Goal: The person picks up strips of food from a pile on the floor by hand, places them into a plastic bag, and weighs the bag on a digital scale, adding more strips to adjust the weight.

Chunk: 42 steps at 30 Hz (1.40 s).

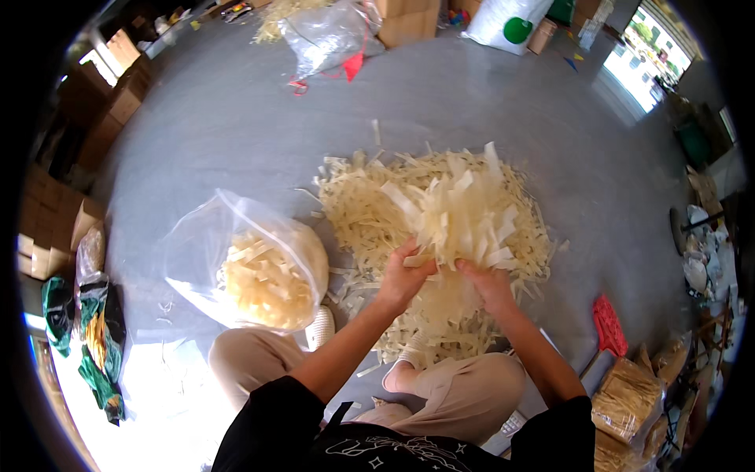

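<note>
A bundle of pale yellow strips (460, 218) is gripped between my two hands, its ends fanning out above them and more strips hanging below. My left hand (407, 274) closes on the bundle's left side. On its right side my right hand (483, 286) pinches it, the fingers partly hidden by strips. Beneath and around lies a broad heap of the same strips (365, 206) on the floor. Left of the heap a clear plastic bag (194, 265) stands with its mouth wide, partly filled with strips (265, 283).
A grey floor (224, 130) surrounds the heap. Beyond it lie a stuffed clear plastic bag (330, 35), red pennant (354, 66), cardboard box (410, 23) and white sack (504, 23). A red brush head (609, 324) and wrapped brown bundles (628, 392) are at right. Cartons (47, 218) stand left.
</note>
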Tool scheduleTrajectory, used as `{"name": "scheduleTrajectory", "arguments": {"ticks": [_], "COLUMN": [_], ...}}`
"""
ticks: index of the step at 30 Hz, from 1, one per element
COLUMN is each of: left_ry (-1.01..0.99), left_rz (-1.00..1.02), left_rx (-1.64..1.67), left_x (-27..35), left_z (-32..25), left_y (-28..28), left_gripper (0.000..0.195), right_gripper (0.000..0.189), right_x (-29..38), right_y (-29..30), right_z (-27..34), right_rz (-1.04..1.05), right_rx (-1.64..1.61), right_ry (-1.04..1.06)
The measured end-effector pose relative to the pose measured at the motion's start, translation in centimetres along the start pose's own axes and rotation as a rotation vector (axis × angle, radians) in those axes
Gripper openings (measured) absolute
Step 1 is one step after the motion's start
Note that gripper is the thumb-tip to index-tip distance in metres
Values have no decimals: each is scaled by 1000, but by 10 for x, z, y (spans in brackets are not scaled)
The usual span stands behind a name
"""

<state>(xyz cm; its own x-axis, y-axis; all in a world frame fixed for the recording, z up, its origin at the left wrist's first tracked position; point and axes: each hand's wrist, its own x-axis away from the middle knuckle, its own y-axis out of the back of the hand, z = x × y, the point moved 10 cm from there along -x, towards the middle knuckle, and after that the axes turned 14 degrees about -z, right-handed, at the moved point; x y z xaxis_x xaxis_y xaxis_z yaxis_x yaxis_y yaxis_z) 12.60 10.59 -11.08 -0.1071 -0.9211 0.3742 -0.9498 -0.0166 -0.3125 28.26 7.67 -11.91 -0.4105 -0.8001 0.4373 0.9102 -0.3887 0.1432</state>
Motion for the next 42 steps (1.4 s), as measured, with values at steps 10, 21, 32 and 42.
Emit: {"name": "scheduleTrajectory", "arguments": {"ticks": [10, 21, 32, 42], "left_ry": [-350, -734, -714, -533], "left_rz": [1, -182, -495, -352], "left_rx": [97, -49, -314, -1308], "left_x": [102, 196, 133, 117], "left_z": [-194, -334, -204, -157], "left_y": [22, 148, 293, 296], "left_gripper": [38, 42, 34, 50], "right_gripper": [57, 52, 72, 74], "right_x": [134, 229, 172, 101], "right_y": [-55, -216, -309, -310], "right_z": [193, 276, 119, 35], "right_rz": [252, 564, 767, 628], "right_rx": [-305, -385, -198, 64], "right_ry": [594, 794, 554, 605]}}
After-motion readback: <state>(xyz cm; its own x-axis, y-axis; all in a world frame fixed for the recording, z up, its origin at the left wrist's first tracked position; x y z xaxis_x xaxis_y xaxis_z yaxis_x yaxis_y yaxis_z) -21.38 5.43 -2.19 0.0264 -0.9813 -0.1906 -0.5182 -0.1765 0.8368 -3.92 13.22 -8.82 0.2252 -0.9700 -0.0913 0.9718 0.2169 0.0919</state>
